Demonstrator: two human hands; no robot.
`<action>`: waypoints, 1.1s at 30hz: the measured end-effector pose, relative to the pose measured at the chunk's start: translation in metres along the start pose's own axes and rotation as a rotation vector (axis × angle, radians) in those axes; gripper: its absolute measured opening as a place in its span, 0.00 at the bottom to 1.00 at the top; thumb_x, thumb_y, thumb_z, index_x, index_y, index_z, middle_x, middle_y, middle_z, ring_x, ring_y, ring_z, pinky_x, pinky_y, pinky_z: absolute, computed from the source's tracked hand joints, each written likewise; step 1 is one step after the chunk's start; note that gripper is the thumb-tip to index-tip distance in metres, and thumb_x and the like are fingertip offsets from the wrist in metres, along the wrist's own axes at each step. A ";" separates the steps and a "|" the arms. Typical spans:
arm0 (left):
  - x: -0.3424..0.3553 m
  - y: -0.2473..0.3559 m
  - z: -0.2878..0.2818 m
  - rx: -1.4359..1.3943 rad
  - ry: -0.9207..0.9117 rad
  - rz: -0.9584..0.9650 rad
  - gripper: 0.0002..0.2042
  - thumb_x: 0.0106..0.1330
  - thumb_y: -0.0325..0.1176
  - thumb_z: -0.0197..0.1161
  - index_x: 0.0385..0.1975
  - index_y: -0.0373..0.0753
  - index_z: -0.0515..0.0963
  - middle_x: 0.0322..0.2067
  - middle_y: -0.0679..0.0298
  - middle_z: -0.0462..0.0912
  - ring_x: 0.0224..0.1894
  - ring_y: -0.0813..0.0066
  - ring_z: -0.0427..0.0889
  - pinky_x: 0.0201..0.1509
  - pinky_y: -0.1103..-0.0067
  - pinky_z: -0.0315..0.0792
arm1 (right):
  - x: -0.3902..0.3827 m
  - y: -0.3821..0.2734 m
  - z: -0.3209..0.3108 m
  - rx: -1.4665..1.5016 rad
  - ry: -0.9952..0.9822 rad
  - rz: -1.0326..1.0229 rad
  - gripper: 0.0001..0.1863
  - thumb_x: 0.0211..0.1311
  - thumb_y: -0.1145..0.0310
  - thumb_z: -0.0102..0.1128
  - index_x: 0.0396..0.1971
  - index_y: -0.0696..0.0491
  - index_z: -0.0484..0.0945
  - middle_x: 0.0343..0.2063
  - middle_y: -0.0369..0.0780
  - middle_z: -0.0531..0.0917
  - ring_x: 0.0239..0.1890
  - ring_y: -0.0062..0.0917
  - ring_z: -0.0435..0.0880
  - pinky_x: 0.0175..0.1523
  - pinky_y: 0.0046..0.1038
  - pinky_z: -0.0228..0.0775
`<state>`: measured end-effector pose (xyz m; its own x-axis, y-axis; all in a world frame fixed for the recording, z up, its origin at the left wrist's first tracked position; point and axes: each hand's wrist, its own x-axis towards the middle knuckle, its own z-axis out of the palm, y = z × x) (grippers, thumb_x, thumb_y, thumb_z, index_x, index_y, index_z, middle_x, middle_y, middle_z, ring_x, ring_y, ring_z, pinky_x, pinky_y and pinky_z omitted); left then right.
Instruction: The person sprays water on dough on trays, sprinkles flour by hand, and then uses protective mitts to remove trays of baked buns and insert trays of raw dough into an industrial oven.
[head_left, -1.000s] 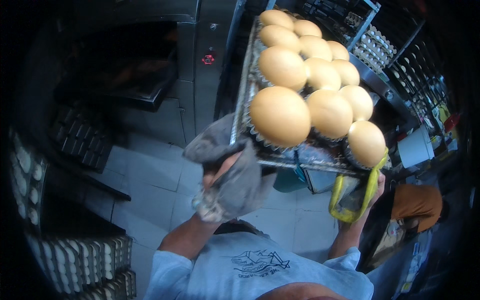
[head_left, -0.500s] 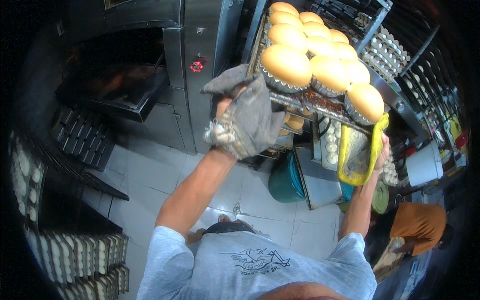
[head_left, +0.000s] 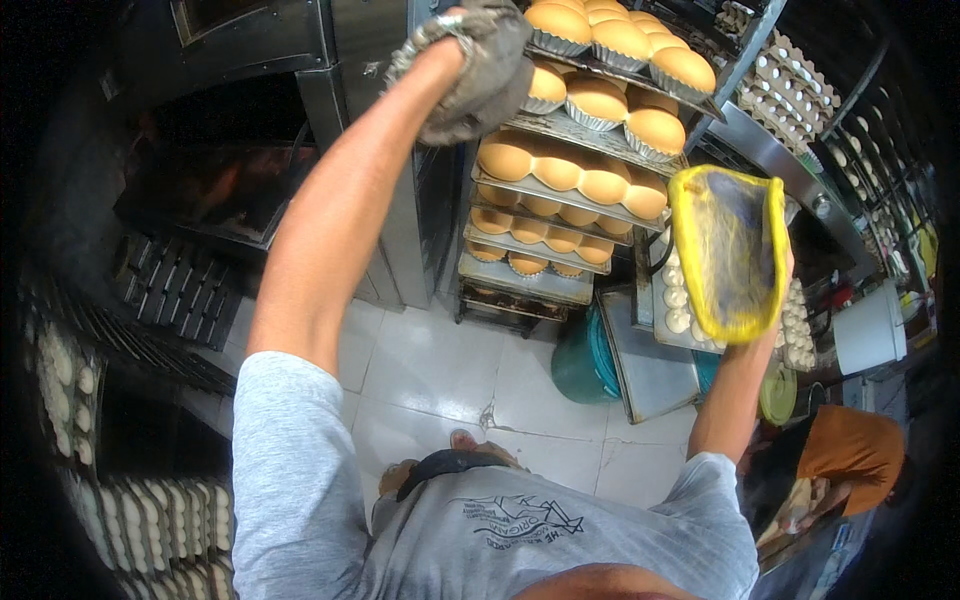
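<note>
A thick grey cloth mitt wraps my left hand, which is raised beside the left end of the rack's upper trays. Its fingers are hidden inside the cloth, and whether it touches a tray cannot be made out. Lower right, my right hand grips a worn oven pad with a yellow rim from behind, apart from the trays. Round golden buns in fluted metal cups fill the upper trays of the rack. Below them sit trays of baked buns in rows.
A dark oven with an open mouth stands at left. Trays of pale dough fill a rack lower left. A teal bin and a leaning metal sheet stand below the rack. A person in an orange-brown top bends at lower right.
The top tray of buns has moved up and away onto the rack. My left hand has moved up along its side. My right hand has come off the tray with the yellow-rimmed pad.
</note>
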<state>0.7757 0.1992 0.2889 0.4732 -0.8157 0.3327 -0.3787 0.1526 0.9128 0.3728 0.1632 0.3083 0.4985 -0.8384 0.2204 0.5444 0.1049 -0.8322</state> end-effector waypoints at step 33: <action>-0.558 -0.214 -0.141 -0.486 0.925 -0.828 0.17 0.71 0.39 0.53 0.53 0.34 0.74 0.45 0.59 0.81 0.46 0.71 0.81 0.50 0.75 0.78 | 0.242 0.060 0.133 -2.548 -0.404 -1.105 0.12 0.59 0.69 0.52 0.40 0.46 0.82 0.33 0.38 0.85 0.40 0.33 0.84 0.48 0.39 0.71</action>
<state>0.7053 0.7004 -0.0589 0.8598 -0.1168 -0.4971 0.5098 0.1390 0.8490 0.6159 0.0374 0.3789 0.8969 -0.1419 0.4188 -0.4279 -0.5170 0.7413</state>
